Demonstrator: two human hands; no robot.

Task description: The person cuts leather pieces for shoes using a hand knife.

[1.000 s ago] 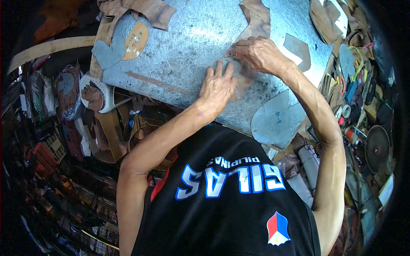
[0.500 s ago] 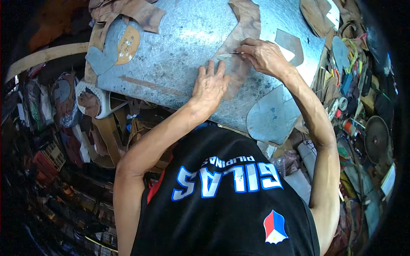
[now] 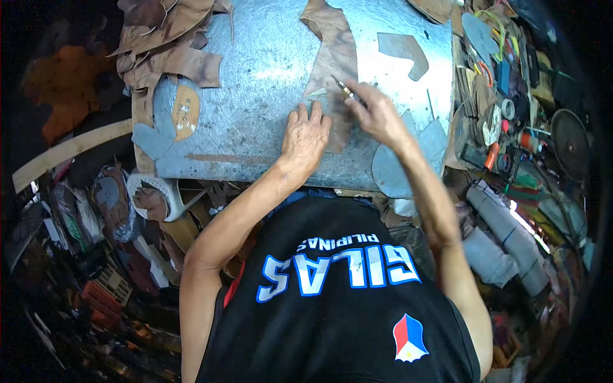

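A long brown piece of leather (image 3: 335, 56) lies on the metal-topped table (image 3: 249, 105). My left hand (image 3: 304, 137) rests flat with its fingers spread, the fingertips at the leather's left edge beside a pale patch that may be the edge of a template. My right hand (image 3: 378, 116), slightly blurred, grips a slim pen-like tool (image 3: 345, 89) with a dark body, shiny bands and a thin pointed tip. That tip is over the leather, up and to the right of my left fingers; whether it touches is hard to tell.
A hooked grey template (image 3: 402, 51) lies at upper right, with a rounded grey template (image 3: 391, 169) near the front edge. Leather scraps (image 3: 163, 48) and a tan marked template (image 3: 186, 113) are at the left. Tools and rolls crowd the right side.
My right hand has lifted from the leather's edge and moved down and left in view, exposing the pen-like tool. My left hand stays pressed down. The whole view has shifted a little.
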